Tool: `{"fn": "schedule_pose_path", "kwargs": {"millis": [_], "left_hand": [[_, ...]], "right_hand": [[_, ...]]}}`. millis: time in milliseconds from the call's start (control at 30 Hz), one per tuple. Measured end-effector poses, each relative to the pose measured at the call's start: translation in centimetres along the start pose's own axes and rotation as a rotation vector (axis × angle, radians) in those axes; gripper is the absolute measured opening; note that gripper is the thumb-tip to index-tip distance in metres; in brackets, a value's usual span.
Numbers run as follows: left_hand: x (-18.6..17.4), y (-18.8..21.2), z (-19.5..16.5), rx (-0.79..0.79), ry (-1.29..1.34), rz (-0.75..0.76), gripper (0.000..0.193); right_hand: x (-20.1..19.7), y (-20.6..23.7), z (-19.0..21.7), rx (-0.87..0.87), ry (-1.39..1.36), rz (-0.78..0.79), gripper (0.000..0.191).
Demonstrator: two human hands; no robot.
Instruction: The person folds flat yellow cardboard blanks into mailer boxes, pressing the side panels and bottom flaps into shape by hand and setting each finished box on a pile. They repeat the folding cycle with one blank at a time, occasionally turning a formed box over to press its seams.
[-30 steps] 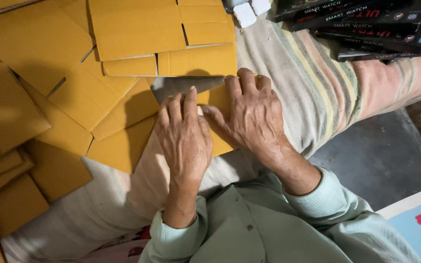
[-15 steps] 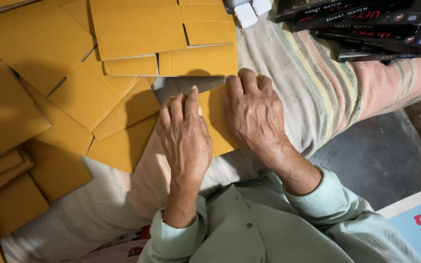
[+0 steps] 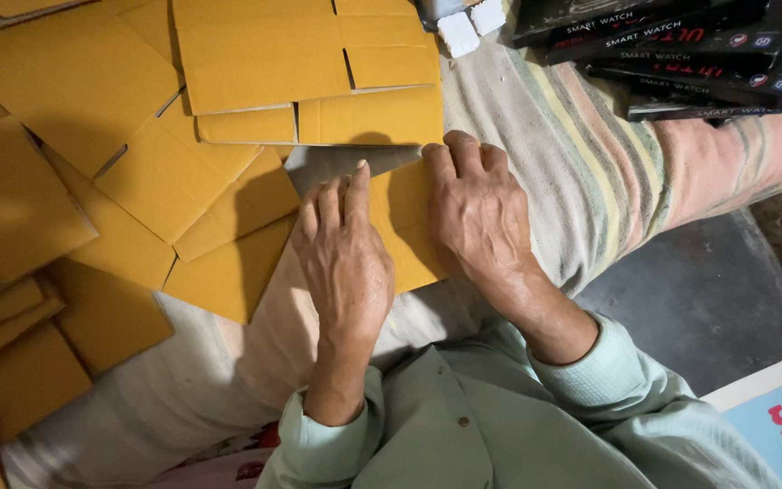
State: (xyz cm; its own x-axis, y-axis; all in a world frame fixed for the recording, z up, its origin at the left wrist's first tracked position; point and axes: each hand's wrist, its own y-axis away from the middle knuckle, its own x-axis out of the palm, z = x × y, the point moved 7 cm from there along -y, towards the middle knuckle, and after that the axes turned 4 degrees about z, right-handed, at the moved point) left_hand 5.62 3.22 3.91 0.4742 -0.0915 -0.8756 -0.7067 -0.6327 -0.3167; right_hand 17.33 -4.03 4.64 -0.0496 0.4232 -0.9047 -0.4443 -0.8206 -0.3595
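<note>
Matt card on striped cloth

I see matt yellow cardboard sheets (image 3: pixel 255 63), a dull grey metal blade (image 3: pixel 346 163), a soft woven striped cloth (image 3: pixel 590 172), glossy black boxes (image 3: pixel 681 54) and a smooth pale-green fabric sleeve (image 3: pixel 626 380).

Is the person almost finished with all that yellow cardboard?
Hard to say. Many cut yellow cardboard blanks already lie spread around. In hand: the left hand and right hand press one cardboard sheet flat on the striped cloth. None looks folded into a box yet.
</note>
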Motion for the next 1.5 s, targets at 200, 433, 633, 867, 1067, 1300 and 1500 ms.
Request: {"fn": "schedule_pose_path", "kwargs": {"millis": [200, 433, 633, 867, 1067, 1300, 1500], "left_hand": [[-0.1, 0.1, -0.1, 0.008, 0.019, -0.032, 0.050], [-0.1, 0.0, -0.2, 0.003, 0.022, -0.040, 0.041], [-0.2, 0.0, -0.1, 0.004, -0.023, -0.025, 0.048], [0.0, 0.3, -0.1, 0.013, 0.011, -0.044, 0.045], [-0.1, 0.2, -0.1, 0.022, -0.024, -0.069, 0.044], [0.0, 0.1, 0.1, -0.014, 0.009, -0.045, 0.039], [0.2, 0.0, -0.5, 0.039, -0.075, -0.033, 0.047]], "right_hand": [[-0.1, 0.0, 0.2, -0.001, 0.000, 0.002, 0.047], [0.0, 0.3, 0.2, -0.013, 0.044, -0.012, 0.049], [0.1, 0.2, -0.2, 0.006, 0.003, -0.008, 0.043], [-0.1, 0.3, 0.2, -0.032, 0.030, -0.049, 0.042], [-0.2, 0.4, 0.3, -0.059, -0.009, -0.058, 0.047], [1.0, 0.2, -1.2, 0.093, -0.057, 0.025, 0.037], [0.8, 0.2, 0.2, -0.087, 0.009, 0.025, 0.048]]}}
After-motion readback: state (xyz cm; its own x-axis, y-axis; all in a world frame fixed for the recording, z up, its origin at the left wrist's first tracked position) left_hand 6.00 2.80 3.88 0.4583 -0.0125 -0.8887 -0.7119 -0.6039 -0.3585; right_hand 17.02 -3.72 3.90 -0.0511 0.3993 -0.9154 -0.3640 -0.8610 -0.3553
